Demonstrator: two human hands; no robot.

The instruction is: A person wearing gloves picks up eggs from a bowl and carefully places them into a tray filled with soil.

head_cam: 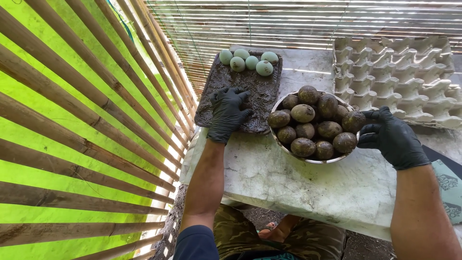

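Landmark: metal bowl (308, 159), centre of the pale stone tabletop (298, 188).

Item 1. Hidden or cut off. Right forearm leaves the picture at the lower right corner; the knees below the near table edge are half hidden by it. The bowl's far rim is buried under its load. The dark patterned mat (450, 180), right of the bowl, is cut by the picture's edge. The egg tray's right side also runs out of view.

Item 2. Right hand (392, 137), black glove, at the bowl's right rim. Fingers curled, fingertips against the mud-coated egg (353, 121) lying at that rim; a full clamp cannot be told.

Item 3. Left hand (228, 113), black glove, left of the bowl. Spread flat, fingers apart, pressed onto the dark mud tray (262, 91); holds nothing.

Item 4. Mud-coated eggs (310, 127), heaped in the bowl, about a dozen visible.

Item 5. Room. Bare tabletop between bowl and near edge. Bamboo slat wall (86, 120) stands close left of the mud tray.

Item 6. Beyond the bowl. Five clean pale green eggs (248, 60) at the mud tray's far end. Grey pulp egg tray (399, 77), far right of the bowl.
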